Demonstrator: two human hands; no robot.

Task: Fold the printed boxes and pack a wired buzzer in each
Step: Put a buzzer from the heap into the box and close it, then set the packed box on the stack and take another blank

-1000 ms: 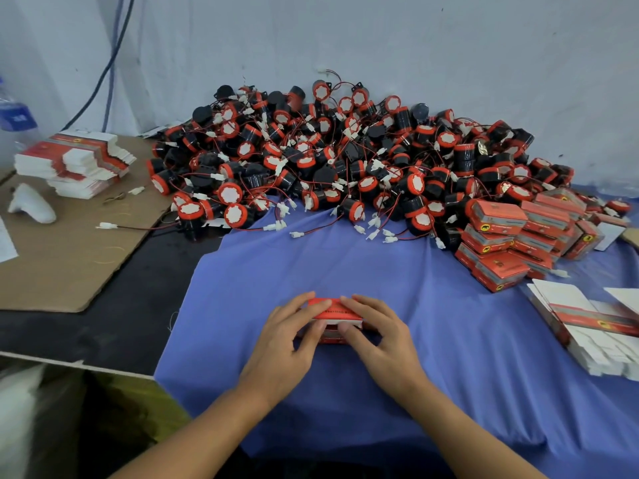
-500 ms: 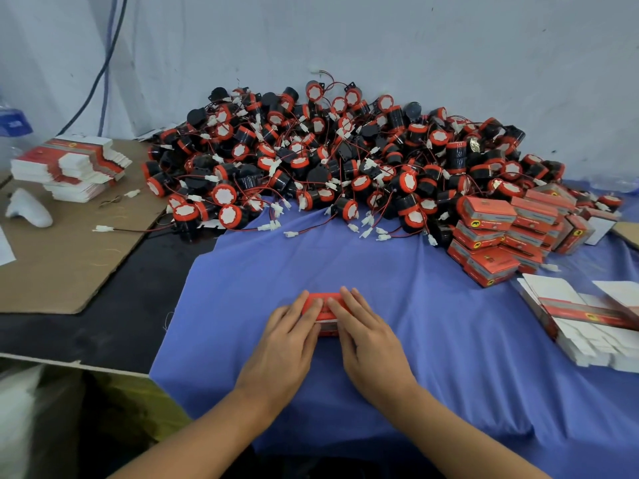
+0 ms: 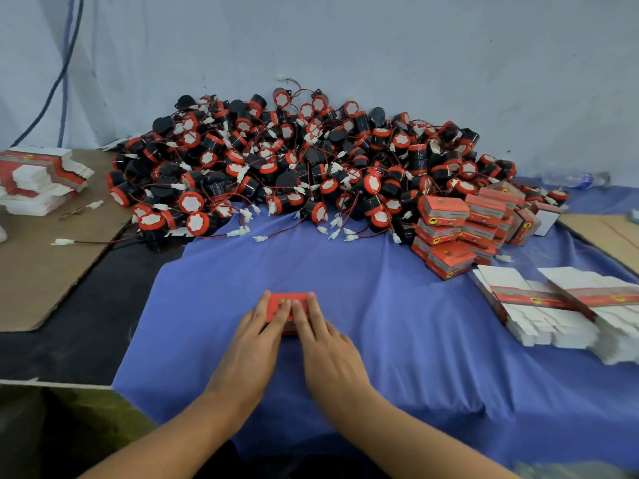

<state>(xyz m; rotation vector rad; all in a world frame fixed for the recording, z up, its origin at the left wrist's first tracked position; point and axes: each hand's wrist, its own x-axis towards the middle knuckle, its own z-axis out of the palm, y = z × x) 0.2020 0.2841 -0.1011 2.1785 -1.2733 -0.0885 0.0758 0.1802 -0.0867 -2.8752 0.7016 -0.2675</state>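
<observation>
The scene was lit softly and evenly, rather dimly, with a cool bluish cast. Only faint, diffuse shadows were thrown under the buzzer pile (image 3: 294,167). The left hand (image 3: 252,344) and right hand (image 3: 326,344) were smeared by motion blur. Straight edges were bowed toward the frame borders, and the lower right corner was blurred.

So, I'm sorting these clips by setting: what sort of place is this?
Probably a small hand-packing workshop: a heap of wired buzzers against the wall, flat printed boxes stacked nearby, and closed boxes piled on the blue cloth.
</observation>
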